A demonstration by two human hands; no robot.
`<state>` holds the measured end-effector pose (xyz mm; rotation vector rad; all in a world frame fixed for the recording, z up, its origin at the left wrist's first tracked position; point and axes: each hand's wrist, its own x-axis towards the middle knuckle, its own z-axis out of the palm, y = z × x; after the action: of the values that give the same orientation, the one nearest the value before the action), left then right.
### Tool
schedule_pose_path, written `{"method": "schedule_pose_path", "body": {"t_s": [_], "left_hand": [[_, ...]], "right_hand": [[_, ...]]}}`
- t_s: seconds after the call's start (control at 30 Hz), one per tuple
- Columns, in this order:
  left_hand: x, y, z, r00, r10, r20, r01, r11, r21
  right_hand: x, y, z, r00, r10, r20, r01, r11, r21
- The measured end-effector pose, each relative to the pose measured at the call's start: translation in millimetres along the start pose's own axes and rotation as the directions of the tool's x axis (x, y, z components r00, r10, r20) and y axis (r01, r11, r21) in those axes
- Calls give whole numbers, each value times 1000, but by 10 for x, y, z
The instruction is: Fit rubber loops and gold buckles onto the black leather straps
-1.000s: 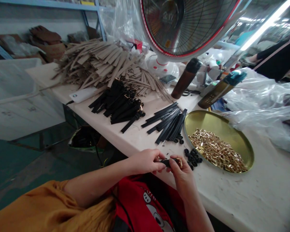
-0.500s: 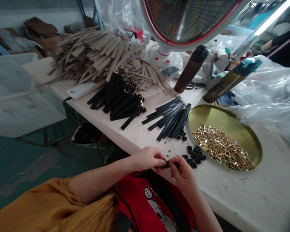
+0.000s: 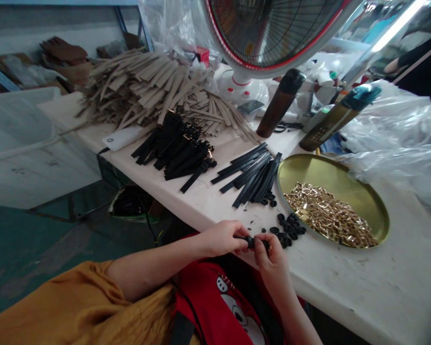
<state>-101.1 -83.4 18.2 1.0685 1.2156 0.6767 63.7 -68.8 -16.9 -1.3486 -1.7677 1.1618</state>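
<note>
Between my two hands, at the table's front edge, is a short black strap [image 3: 250, 242], mostly covered by my fingers. My left hand [image 3: 233, 238] pinches its left end. My right hand [image 3: 272, 249] grips the other end, where a small gold glint shows by the fingers. Just beyond my right hand lie several small black loops [image 3: 290, 226] in a loose heap. Flat black strips [image 3: 260, 175] are fanned out behind them. Farther left is a pile of black straps with gold buckles [image 3: 187, 146]. Gold buckles [image 3: 330, 215] fill part of a round, gold-coloured tray [image 3: 375, 201].
Beige strips [image 3: 140, 86] are heaped at the back left. A fan [image 3: 280, 33] stands behind, near a dark brown bottle [image 3: 280, 103] and a second bottle [image 3: 337, 117]. Clear plastic bags [image 3: 398, 134] lie at the right; a white bin [image 3: 32, 163] stands at the left.
My hands still hold the strap by its two ends, with a little more of it showing between the fingers. The view has shifted slightly.
</note>
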Motion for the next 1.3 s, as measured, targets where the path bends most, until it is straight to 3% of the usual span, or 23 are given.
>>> {"method": "schedule_pose_path", "body": {"t_s": [0.13, 0.23, 0.37, 0.5, 0.63, 0.87, 1.1, 1.2, 1.3], "left_hand": [[-27, 20, -26, 999, 31, 35, -37, 981, 192], [-54, 58, -73, 990, -17, 137, -13, 977, 212], [-71, 43, -51, 983, -95, 154, 59, 972, 226], [-85, 11, -11, 978, -98, 183, 49, 966, 254], [-114, 71, -71, 975, -64, 212, -24, 920, 392], [-106, 58, -114, 979, -27, 202, -63, 902, 428], [-3, 17, -63, 988, -34, 153, -51, 853, 520], [10, -7, -79, 983, -88, 160, 12, 907, 422], [-16, -42, -114, 944, -158, 290, 141, 987, 81]], "right_hand": [[-57, -19, -11, 999, -8, -44, 6, 999, -50], [-83, -51, 16, 995, -50, -89, 40, 994, -106], [-114, -85, 67, 979, -143, -144, 110, 970, -216], [-150, -92, 52, 986, -148, -79, 120, 951, -284], [-142, -88, -4, 990, -137, -42, 119, 951, -287], [-96, -56, 6, 999, -45, -13, 43, 991, -126], [-97, -5, 10, 994, -97, -48, 79, 956, -282], [-73, -1, -13, 996, -86, -5, 81, 952, -297], [-17, -41, -76, 995, -68, 74, 84, 969, -233]]}}
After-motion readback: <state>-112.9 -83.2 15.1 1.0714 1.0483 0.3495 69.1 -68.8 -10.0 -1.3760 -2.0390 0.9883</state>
